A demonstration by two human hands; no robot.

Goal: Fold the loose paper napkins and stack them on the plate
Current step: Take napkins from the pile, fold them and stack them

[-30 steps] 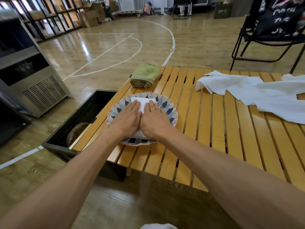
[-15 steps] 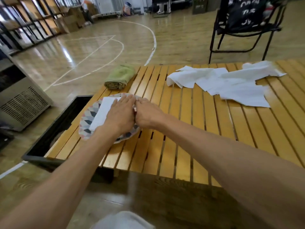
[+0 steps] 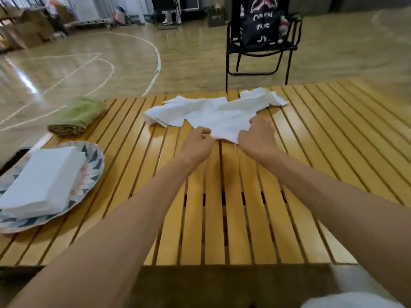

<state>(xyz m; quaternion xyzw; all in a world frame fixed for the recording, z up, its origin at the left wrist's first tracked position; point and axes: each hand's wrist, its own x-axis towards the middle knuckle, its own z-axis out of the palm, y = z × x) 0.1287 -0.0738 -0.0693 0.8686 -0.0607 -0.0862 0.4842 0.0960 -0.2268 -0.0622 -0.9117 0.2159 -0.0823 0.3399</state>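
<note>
Several loose white paper napkins [image 3: 213, 112] lie crumpled across the far middle of the slatted wooden table [image 3: 222, 218]. My left hand [image 3: 196, 144] has its fingers curled in a pinch at the near edge of the closest napkin. My right hand [image 3: 258, 135] grips the same napkin's near edge a little to the right, knuckles up. At the table's left edge sits the patterned plate [image 3: 93, 161] with a neat stack of folded white napkins [image 3: 44, 176] on it; neither hand touches it.
A rolled green towel [image 3: 75, 117] lies at the far left of the table. Beyond the table stands a black folding chair [image 3: 262, 54] with a dark bag on it. A dark bin's edge [image 3: 13, 153] shows beside the plate.
Both hands have left the stack on the plate and moved right and forward to the loose napkins. The view has swung right, so the plate now sits at the left.
</note>
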